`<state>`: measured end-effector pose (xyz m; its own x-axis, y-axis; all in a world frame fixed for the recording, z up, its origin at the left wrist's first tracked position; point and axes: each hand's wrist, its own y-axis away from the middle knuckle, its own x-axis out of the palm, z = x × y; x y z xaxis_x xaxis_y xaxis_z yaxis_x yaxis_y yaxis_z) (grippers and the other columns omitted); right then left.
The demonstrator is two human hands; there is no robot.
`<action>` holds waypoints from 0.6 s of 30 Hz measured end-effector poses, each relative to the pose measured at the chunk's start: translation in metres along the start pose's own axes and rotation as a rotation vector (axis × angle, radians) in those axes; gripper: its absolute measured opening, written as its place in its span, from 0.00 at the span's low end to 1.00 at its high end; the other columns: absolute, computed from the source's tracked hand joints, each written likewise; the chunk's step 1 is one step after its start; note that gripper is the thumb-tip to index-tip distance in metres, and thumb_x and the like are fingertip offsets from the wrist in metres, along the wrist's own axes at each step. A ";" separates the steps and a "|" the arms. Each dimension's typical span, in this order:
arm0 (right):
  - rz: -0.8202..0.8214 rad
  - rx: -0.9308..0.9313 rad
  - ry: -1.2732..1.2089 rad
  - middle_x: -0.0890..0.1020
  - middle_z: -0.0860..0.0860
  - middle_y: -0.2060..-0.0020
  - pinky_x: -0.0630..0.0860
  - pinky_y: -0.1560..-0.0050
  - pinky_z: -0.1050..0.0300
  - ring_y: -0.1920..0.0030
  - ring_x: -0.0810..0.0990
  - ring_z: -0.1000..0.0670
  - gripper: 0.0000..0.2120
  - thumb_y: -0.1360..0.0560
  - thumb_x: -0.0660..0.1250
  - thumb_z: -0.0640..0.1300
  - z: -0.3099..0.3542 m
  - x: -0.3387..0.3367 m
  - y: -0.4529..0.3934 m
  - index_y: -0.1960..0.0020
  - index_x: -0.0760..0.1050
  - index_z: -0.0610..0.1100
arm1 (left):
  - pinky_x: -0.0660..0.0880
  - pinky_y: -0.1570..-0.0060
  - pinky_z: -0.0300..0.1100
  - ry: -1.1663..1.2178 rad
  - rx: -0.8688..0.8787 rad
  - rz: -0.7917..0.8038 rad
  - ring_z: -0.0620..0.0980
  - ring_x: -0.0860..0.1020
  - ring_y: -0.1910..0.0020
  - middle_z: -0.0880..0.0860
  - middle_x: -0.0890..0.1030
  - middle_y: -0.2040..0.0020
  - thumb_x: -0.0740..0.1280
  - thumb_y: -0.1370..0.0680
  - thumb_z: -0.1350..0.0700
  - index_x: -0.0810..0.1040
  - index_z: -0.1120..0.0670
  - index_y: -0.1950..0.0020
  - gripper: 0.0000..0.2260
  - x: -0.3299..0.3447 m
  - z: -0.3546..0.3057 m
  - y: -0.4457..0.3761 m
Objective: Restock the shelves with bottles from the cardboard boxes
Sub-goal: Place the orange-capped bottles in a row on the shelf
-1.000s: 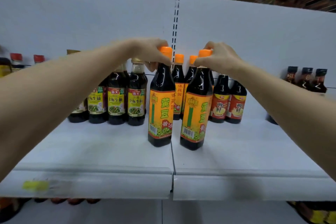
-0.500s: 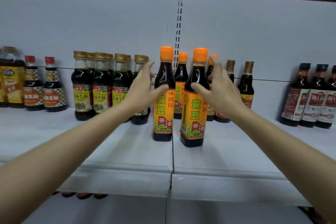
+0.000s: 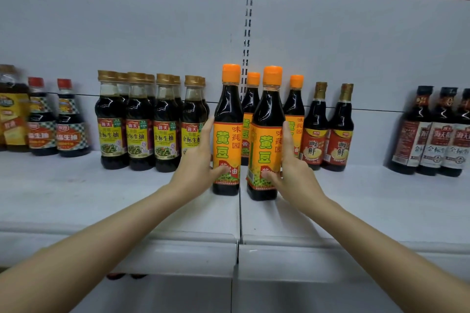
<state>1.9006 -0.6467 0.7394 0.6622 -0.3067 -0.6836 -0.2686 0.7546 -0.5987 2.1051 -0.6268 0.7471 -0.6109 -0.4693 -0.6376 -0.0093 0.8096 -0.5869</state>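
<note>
Two tall dark soy sauce bottles with orange caps and orange-yellow labels stand upright side by side on the white shelf [image 3: 127,198], near the seam between two shelf boards. My left hand [image 3: 197,164] holds the lower body of the left bottle [image 3: 227,109], thumb across the label front. My right hand [image 3: 292,169] holds the right bottle [image 3: 268,114] the same way, fingers up its right side. Two more orange-capped bottles [image 3: 296,99] stand just behind them. No cardboard box is in view.
Gold-capped bottles with yellow labels [image 3: 138,122] stand in a row close on the left, red-capped ones [image 3: 43,119] farther left. Two red-labelled bottles [image 3: 328,129] stand right of the pair, and dark-capped bottles [image 3: 432,134] at the far right. Bare shelf lies in front.
Both hands left the orange caps, opened, dropped lower, and now clasp the two bottles around their labels. The bottles stay standing in about the same spot.
</note>
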 end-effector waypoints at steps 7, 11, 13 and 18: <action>-0.037 0.080 0.106 0.80 0.44 0.51 0.77 0.53 0.46 0.55 0.80 0.42 0.49 0.23 0.67 0.46 0.001 0.021 -0.022 0.25 0.27 0.54 | 0.75 0.57 0.42 -0.082 -0.043 -0.024 0.49 0.78 0.59 0.53 0.80 0.53 0.72 0.26 0.56 0.38 0.50 0.23 0.47 0.013 0.001 -0.018; -0.046 0.113 0.161 0.79 0.46 0.57 0.77 0.58 0.49 0.60 0.79 0.44 0.49 0.23 0.67 0.47 0.001 0.030 -0.035 0.25 0.27 0.52 | 0.79 0.54 0.48 -0.096 -0.061 -0.016 0.51 0.81 0.56 0.55 0.82 0.50 0.72 0.26 0.56 0.37 0.49 0.23 0.47 0.020 0.007 -0.030; -0.051 0.119 0.168 0.79 0.46 0.59 0.77 0.60 0.50 0.61 0.79 0.45 0.49 0.23 0.68 0.47 0.002 0.032 -0.040 0.25 0.28 0.51 | 0.80 0.53 0.51 -0.085 -0.069 -0.016 0.52 0.82 0.55 0.55 0.82 0.49 0.73 0.26 0.57 0.37 0.47 0.23 0.48 0.024 0.010 -0.035; -0.030 0.135 0.212 0.79 0.46 0.62 0.78 0.60 0.49 0.63 0.79 0.46 0.50 0.23 0.67 0.46 -0.001 0.037 -0.049 0.25 0.26 0.49 | 0.79 0.51 0.53 -0.135 -0.082 -0.016 0.55 0.81 0.52 0.57 0.81 0.47 0.72 0.26 0.55 0.36 0.49 0.23 0.48 0.029 0.013 -0.044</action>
<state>1.9380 -0.6956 0.7434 0.5031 -0.4341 -0.7473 -0.1459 0.8096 -0.5685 2.0982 -0.6809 0.7477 -0.4982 -0.5212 -0.6930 -0.0865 0.8251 -0.5583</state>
